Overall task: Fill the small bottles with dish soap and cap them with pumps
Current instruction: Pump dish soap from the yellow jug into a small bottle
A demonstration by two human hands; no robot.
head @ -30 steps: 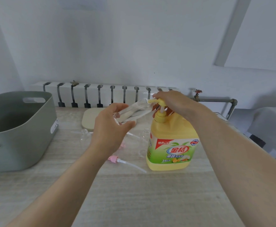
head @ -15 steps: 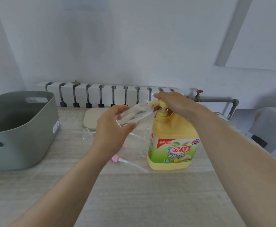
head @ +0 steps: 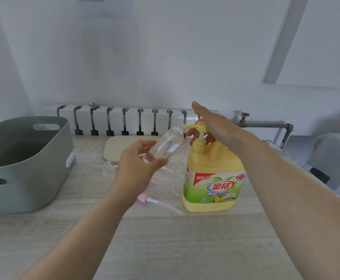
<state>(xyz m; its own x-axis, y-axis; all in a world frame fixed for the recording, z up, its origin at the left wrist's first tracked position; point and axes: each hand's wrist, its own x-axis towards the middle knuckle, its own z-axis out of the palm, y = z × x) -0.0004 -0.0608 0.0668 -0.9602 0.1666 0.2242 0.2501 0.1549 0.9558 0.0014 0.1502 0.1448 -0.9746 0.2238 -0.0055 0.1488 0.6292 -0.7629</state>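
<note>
In the centre of the frame, the left grip [head: 138, 170] holds a small bottle [head: 165, 146] (tilted) at the nozzle of the pump [head: 198, 127]; the right grip [head: 215, 126], fingers straight, covers it.

Soft, even daylight with a bluish cast — faint shadows only on the desk [head: 185, 249]. Edges bow with wide-angle distortion (the wall lines curve), and overall detail is slightly soft.

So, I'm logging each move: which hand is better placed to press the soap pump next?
Right. The right hand is open, palm down, at the yellow pump head. The left hand grips the small clear bottle, tilted with its mouth at the nozzle.
</note>
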